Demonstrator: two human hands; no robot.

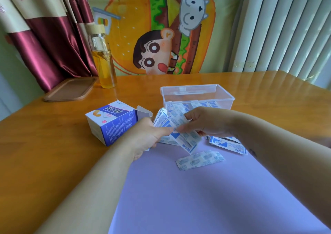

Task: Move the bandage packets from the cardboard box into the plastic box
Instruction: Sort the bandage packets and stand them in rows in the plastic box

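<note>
Gripping fanned bandage packets (179, 126) with left hand (148, 135) and right hand (206, 122), between cardboard box (111, 124) and plastic box (231, 97). Likely to shed strips onto mat (197, 198) if lifted this splayed.

Blue-white bandage packets (180, 135) fanned mid-table; cardboard box (111, 124) open, plastic box (197, 94) behind

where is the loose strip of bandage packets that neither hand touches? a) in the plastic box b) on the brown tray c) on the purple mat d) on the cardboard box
c: the loose strip lies flat on the purple mat, nearer the camera than the left hand and right hand, which hold other bandage packets.
</note>
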